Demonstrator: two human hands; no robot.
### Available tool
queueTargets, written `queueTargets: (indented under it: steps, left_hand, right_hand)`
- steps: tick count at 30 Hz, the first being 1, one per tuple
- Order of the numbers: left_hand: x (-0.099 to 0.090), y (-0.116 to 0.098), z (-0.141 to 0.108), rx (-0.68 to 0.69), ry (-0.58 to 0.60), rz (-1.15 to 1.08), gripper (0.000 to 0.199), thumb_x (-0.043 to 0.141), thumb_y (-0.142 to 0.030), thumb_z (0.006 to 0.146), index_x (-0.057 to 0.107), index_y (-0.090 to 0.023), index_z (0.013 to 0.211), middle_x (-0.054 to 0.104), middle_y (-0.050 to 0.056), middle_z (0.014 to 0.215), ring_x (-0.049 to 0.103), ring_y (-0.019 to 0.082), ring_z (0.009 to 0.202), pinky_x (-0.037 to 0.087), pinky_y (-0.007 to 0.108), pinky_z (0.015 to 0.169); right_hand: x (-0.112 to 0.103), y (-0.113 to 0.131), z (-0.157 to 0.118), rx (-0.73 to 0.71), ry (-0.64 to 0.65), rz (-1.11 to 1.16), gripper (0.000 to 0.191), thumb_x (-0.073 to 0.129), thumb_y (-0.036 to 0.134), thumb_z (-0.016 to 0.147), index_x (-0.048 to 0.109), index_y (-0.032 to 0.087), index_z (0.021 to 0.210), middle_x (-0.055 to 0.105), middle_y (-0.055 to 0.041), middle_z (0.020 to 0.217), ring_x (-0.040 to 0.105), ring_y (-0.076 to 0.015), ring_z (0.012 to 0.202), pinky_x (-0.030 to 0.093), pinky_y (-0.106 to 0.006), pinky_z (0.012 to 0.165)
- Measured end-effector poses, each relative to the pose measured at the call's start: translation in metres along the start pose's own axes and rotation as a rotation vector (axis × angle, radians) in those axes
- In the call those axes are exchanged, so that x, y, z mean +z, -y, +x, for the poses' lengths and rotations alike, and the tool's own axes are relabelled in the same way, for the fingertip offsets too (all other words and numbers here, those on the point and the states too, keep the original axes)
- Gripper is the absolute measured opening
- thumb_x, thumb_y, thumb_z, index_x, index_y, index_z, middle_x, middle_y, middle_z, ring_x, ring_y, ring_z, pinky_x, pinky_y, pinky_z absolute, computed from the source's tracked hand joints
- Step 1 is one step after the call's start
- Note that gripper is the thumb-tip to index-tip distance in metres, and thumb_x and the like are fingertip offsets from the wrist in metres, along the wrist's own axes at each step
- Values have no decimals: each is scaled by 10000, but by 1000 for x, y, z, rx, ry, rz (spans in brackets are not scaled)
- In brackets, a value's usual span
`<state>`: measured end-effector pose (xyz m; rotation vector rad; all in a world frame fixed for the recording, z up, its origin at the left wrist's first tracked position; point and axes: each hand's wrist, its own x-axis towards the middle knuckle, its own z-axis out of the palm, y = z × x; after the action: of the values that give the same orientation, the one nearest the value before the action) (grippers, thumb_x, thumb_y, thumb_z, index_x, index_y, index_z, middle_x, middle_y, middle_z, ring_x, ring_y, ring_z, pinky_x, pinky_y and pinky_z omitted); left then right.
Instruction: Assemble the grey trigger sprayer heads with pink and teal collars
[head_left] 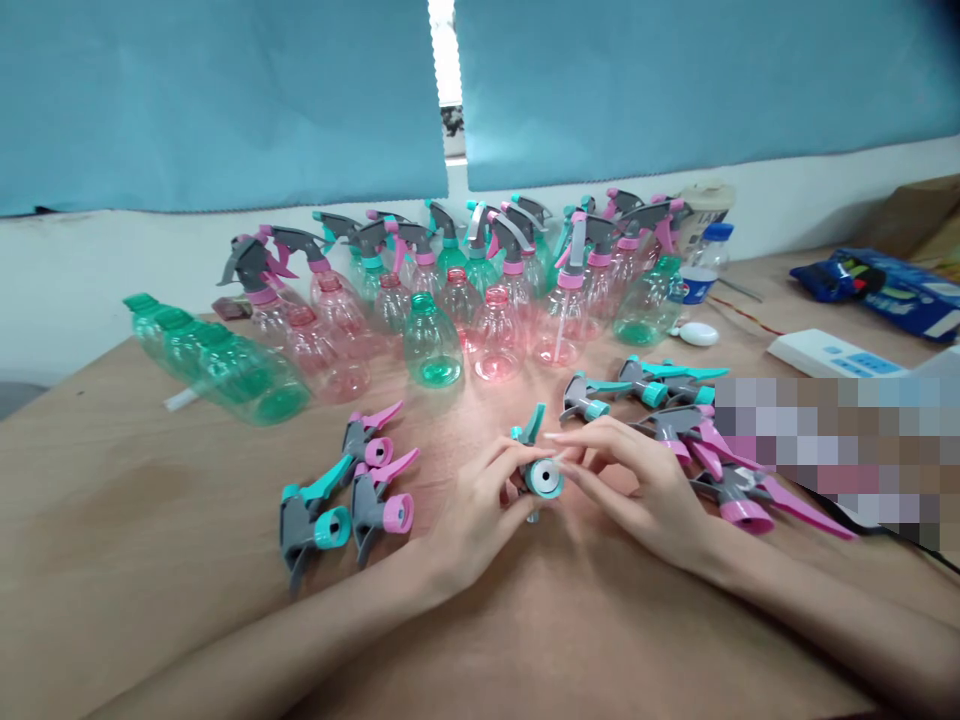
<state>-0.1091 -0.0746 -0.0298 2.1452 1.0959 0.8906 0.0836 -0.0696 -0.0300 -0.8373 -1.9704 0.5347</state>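
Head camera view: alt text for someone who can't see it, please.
A person's left hand holds a grey-and-turquoise plastic spray head, the right hand close beside it, over a brown table. Similar loose spray heads, some pink-trimmed, lie to both sides; translucent pink and green plastic bottles are behind.

Fingers of the left hand [487, 490] hide much of the grey body of a teal-collared spray head [545, 480], while blur leaves unclear whether the right hand [649, 490] pinches anything at its fingertips. Both forearms [352, 625] run out of frame. At far centre, assembled spray bottles [513, 269] overlap, partly concealing those behind. At right, a pixelated patch [832, 450] masks whatever lies there; markings on a white device [832, 352] are too small to read. A blue packet [900, 290] is cut off by the right edge.
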Motion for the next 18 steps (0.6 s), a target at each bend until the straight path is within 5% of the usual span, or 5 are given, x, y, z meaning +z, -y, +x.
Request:
queueTargets:
  steps: [4, 18]
  left_hand:
    - [0, -1, 0, 12, -5, 2, 265, 632, -68, 790, 608, -207, 1014, 580, 0, 916, 527, 99, 649, 466, 215, 614]
    - [2, 1, -5, 96, -38, 141, 300, 630, -139, 834, 554, -223, 1111, 590, 22, 992, 588, 164, 864, 511, 289, 774]
  right_hand:
    - [-2, 1, 0, -64, 57, -82, 116, 550, 187, 864, 601, 194, 968, 580, -45, 846, 574, -151, 721, 492, -286, 623]
    - [-5, 0, 0, -5, 193, -64, 191, 551, 141, 820, 584, 200, 998, 595, -41, 874, 568, -144, 716, 476, -263, 616]
